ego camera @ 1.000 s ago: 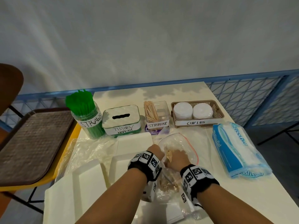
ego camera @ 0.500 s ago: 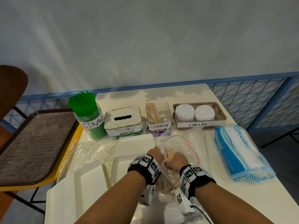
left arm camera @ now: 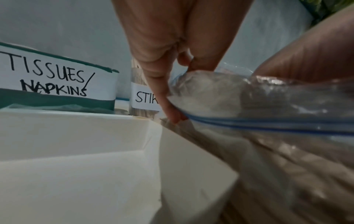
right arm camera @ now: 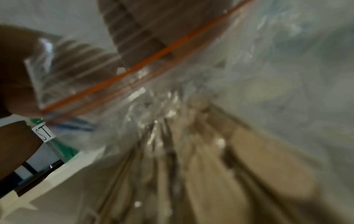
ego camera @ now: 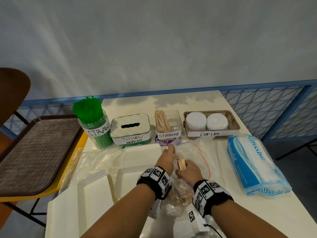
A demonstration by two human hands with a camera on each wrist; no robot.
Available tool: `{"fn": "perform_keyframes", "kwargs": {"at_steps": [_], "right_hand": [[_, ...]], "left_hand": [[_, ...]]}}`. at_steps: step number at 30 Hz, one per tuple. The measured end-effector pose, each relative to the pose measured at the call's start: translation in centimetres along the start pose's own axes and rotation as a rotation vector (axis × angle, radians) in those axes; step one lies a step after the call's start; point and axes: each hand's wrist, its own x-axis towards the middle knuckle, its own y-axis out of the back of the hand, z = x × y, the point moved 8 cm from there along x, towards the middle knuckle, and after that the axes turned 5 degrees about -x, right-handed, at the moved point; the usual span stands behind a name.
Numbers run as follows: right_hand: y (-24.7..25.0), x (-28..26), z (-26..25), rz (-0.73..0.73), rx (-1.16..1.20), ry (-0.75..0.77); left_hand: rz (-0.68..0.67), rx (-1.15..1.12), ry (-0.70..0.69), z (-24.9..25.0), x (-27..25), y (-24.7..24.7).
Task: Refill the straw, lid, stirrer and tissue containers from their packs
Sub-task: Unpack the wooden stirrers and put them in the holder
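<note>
A clear zip bag (ego camera: 193,152) of wooden stirrers lies in front of the labelled containers. My left hand (ego camera: 167,157) pinches the bag's rim (left arm camera: 268,124) and holds its mouth wide, index finger (left arm camera: 170,106) on the edge. Reaching into the bag, my right hand (ego camera: 188,169) grips a bundle of stirrers (ego camera: 181,163); the right wrist view is blurred, showing plastic and stirrers (right arm camera: 210,166). Behind stand the stirrer container (ego camera: 169,124), straw jar (ego camera: 94,122), tissue box (ego camera: 130,129) and cup-lid basket (ego camera: 209,123). A blue tissue pack (ego camera: 252,162) lies right.
White foam trays (ego camera: 94,191) and crumpled clear plastic (ego camera: 89,160) cover the table's near left. A brown tray (ego camera: 34,152) rests on a yellow chair beside the table's left edge. A blue mesh railing (ego camera: 265,109) runs behind the table.
Both hands and the bag have edged a little toward the stirrer container. The bundle of stirrers shows slightly more between the hands.
</note>
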Motion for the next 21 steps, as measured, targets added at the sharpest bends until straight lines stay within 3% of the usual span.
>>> {"fn": "perform_keyframes", "kwargs": {"at_steps": [8, 14, 21], "right_hand": [[-0.2, 0.1, 0.4, -0.075, 0.157, -0.033], [0.1, -0.4, 0.3, -0.074, 0.331, -0.033], [-0.9, -0.7, 0.2, -0.231, 0.392, -0.057]], "left_hand": [[-0.056, -0.039, -0.035, 0.1, 0.1, -0.5], [-0.07, -0.023, 0.025, -0.5, 0.9, 0.1], [-0.085, -0.091, 0.014, -0.7, 0.6, -0.1]]}}
